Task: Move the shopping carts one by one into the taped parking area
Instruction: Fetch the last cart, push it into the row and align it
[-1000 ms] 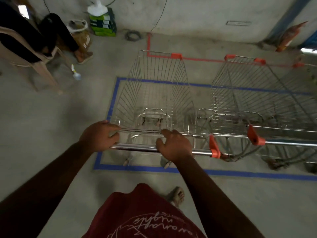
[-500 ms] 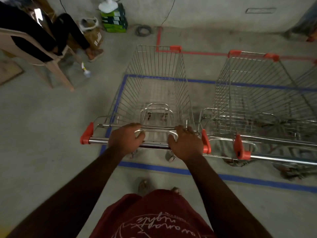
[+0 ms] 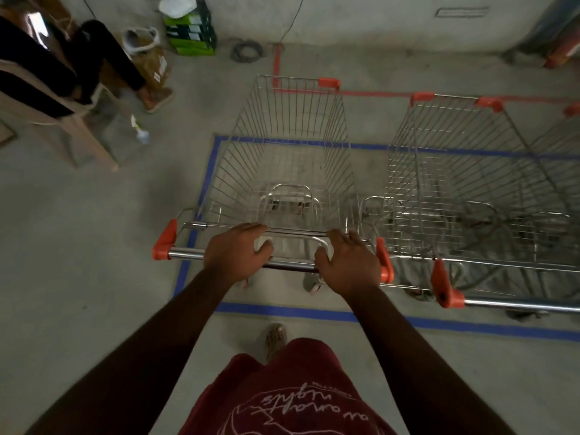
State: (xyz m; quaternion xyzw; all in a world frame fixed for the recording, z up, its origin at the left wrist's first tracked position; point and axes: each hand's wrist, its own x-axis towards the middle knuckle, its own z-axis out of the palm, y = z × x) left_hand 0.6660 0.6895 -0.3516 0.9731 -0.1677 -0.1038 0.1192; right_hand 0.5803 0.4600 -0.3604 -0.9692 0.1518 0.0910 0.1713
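A steel wire shopping cart with orange corner caps stands in front of me, its basket over the left end of the blue taped rectangle. My left hand and my right hand both grip its chrome handle bar, fingers curled over it. A second cart is parked close beside it on the right, inside the blue tape, with part of a third cart's corner at the right edge.
A person sits on a chair at the far left with feet toward the carts. A small bottle, a bag and a green box lie by the wall. Red tape runs behind the carts. My foot is just outside the blue line.
The cart has rolled a little forward and sits straighter in the left end of the blue rectangle. Both hands have stayed on the handle bar, now nearer its middle.
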